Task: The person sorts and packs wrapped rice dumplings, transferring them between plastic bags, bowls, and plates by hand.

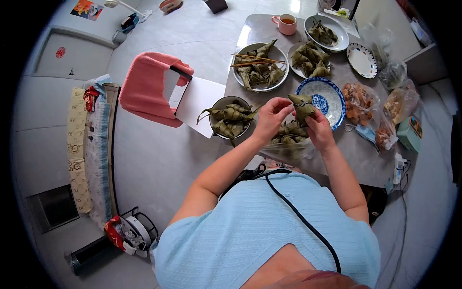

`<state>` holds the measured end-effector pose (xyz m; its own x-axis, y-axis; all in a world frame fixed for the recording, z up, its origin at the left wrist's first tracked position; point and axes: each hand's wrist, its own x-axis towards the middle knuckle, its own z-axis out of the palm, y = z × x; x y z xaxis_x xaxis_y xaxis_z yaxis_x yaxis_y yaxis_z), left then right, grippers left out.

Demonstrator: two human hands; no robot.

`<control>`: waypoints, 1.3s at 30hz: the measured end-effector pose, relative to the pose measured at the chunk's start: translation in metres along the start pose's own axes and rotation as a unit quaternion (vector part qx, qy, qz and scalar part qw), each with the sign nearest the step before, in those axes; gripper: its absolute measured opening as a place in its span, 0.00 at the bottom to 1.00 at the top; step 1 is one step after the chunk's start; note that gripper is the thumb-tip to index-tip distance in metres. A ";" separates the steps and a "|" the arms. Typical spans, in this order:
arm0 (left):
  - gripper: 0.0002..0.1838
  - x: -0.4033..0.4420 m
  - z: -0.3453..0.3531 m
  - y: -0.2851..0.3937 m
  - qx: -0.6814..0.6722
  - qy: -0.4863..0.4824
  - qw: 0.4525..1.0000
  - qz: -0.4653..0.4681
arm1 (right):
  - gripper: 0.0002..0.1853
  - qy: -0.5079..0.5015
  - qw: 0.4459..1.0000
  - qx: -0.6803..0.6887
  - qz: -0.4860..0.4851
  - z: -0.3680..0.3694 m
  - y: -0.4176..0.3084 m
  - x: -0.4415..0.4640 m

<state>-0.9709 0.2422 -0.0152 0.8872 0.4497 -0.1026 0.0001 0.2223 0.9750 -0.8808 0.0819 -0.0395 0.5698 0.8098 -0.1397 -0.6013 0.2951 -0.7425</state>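
Observation:
My right hand (319,128) grips a leaf-wrapped zongzi (302,110) from its lower right side, holding it above the table. A dark tie runs around its middle. My left hand (273,118) is just left of it, thumb and fingers pinched together; what is between them is too small to make out. Below my hands, more zongzi (288,139) lie in a clear plastic bag (302,150) near the table's front edge. Just beyond my right hand stands a blue-patterned bowl (340,103), with no food visible inside.
Left of my hands, a bowl of zongzi (225,120) sits on a white chair (204,98). A bowl with chopsticks (236,79), a plate of zongzi (310,60) and a pink cup (287,25) stand farther back. Food bags (358,103) lie right.

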 end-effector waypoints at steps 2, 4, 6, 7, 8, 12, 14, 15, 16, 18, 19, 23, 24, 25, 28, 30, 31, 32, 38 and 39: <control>0.07 0.000 -0.006 0.005 0.017 0.005 1.000 -0.006 | 0.22 0.014 1.000 -0.006 0.012 0.006 0.004 -0.001; 0.06 0.001 -0.010 0.005 -0.025 -0.027 0.999 -0.020 | 0.22 0.017 0.999 -0.030 0.014 0.009 0.009 -0.003; 0.06 0.002 -0.015 -0.003 -0.023 -0.027 0.999 -0.019 | 0.22 0.021 0.999 -0.029 0.006 0.015 0.012 -0.004; 0.06 0.003 -0.017 -0.006 -0.019 -0.026 0.999 -0.016 | 0.22 0.021 0.999 -0.026 -0.003 0.018 0.013 -0.005; 0.06 0.002 -0.018 -0.009 -0.022 -0.027 0.999 -0.017 | 0.22 0.025 0.999 -0.028 -0.002 0.021 0.014 -0.006; 0.06 -0.001 -0.020 -0.010 -0.093 -0.036 0.995 -0.027 | 0.20 0.061 0.995 0.071 0.046 0.028 0.017 -0.010; 0.06 -0.002 -0.022 -0.011 -0.105 -0.039 0.993 -0.030 | 0.19 0.068 0.991 0.103 0.055 0.028 0.020 -0.012; 0.06 -0.002 -0.023 -0.012 -0.115 -0.041 0.992 -0.037 | 0.19 0.071 0.989 0.114 0.059 0.028 0.021 -0.012; 0.06 -0.003 -0.024 -0.013 -0.123 -0.042 0.990 -0.044 | 0.18 0.075 0.987 0.125 0.062 0.028 0.022 -0.013; 0.07 -0.005 -0.026 -0.013 -0.134 -0.043 0.989 -0.046 | 0.18 0.077 0.986 0.133 0.067 0.025 0.026 -0.011; 0.07 -0.007 -0.027 -0.013 -0.144 -0.044 0.987 -0.050 | 0.18 0.082 0.984 0.142 0.071 0.024 0.028 -0.011; 0.08 -0.010 -0.029 -0.012 -0.136 -0.031 0.989 -0.057 | 0.18 0.063 0.982 0.158 0.080 0.024 0.029 -0.010; 0.08 -0.011 -0.028 -0.010 -0.144 -0.009 0.987 -0.077 | 0.18 0.064 0.985 0.146 0.072 0.025 0.029 -0.010; 0.09 -0.011 -0.027 -0.009 -0.151 0.013 0.984 -0.096 | 0.18 0.066 0.987 0.133 0.065 0.026 0.028 -0.010; 0.13 -0.011 -0.021 -0.011 -0.102 0.018 0.990 -0.093 | 0.19 0.071 0.989 0.119 0.043 0.024 0.024 -0.010; 0.15 -0.012 -0.012 -0.014 -0.093 0.003 0.993 -0.077 | 0.19 0.056 0.991 0.115 0.042 0.018 0.021 -0.011; 0.18 -0.011 -0.008 -0.015 -0.085 -0.017 0.994 -0.063 | 0.20 0.046 0.992 0.111 0.037 0.015 0.020 -0.011; 0.18 -0.011 -0.003 -0.016 -0.082 -0.014 0.995 -0.060 | 0.20 0.041 0.992 0.113 0.038 0.011 0.019 -0.011; 0.23 -0.010 0.032 -0.012 -0.063 -0.024 0.997 -0.049 | 0.20 0.009 0.994 0.104 0.013 -0.005 0.008 -0.017; 0.22 -0.009 0.038 -0.013 -0.057 -0.023 0.998 -0.029 | 0.20 0.024 0.993 0.114 0.014 -0.004 0.005 -0.019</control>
<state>-0.9613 0.2023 -0.0190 0.9071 0.3942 -0.1475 0.0023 0.3457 0.9383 -0.8925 0.0655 -0.0433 0.5740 0.7960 -0.1921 -0.7247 0.3845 -0.5718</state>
